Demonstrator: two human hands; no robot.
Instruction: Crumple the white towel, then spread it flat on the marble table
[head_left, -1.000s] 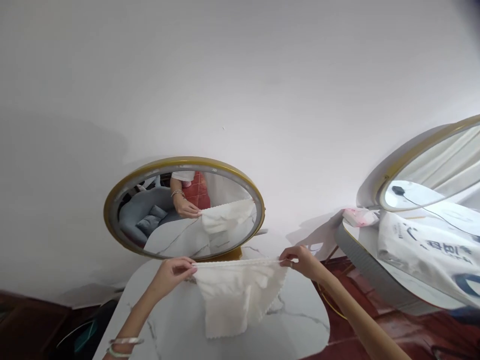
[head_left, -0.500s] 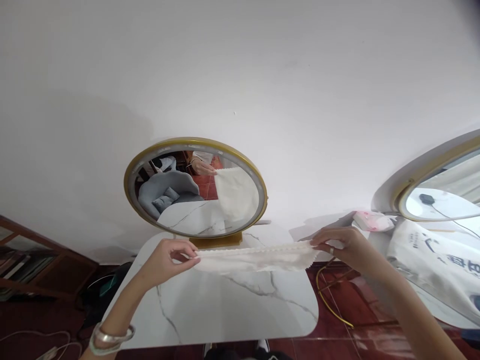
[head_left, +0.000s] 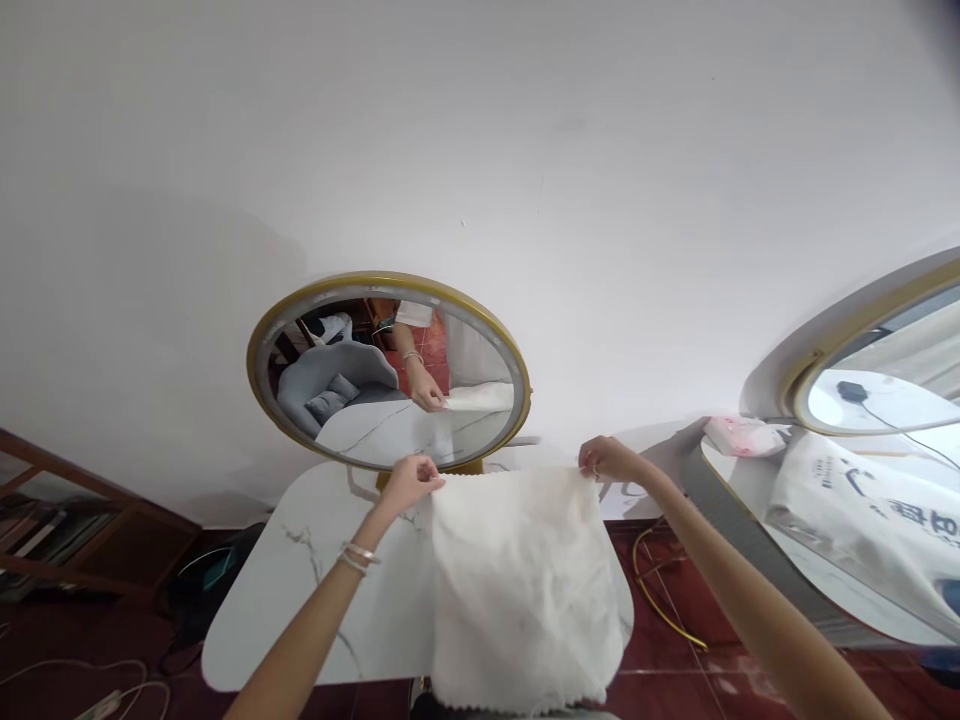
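A white cloth (head_left: 525,590) with zigzag-cut edges is spread out between my hands, over the right part of a marble-patterned table (head_left: 300,600). My left hand (head_left: 411,482) pinches its far left corner, near the foot of the round mirror. At the far right corner, my right hand (head_left: 609,462) pinches the cloth too, a ring on one finger. The far edge is stretched fairly straight, and the near edge reaches past the table's front. Slight wrinkles run through the cloth. Two bangles circle my left wrist.
A gold-rimmed round mirror (head_left: 390,283) stands at the table's back by the wall. To the right, a second table carries a tissue pack (head_left: 742,437), a printed white bag (head_left: 862,510) and another mirror (head_left: 802,390). A wooden shelf (head_left: 75,530) stands left.
Both hands have moved forward, and the right one also left. The cloth, earlier a narrow strip held up in the air, now lies broad across the table's right part.
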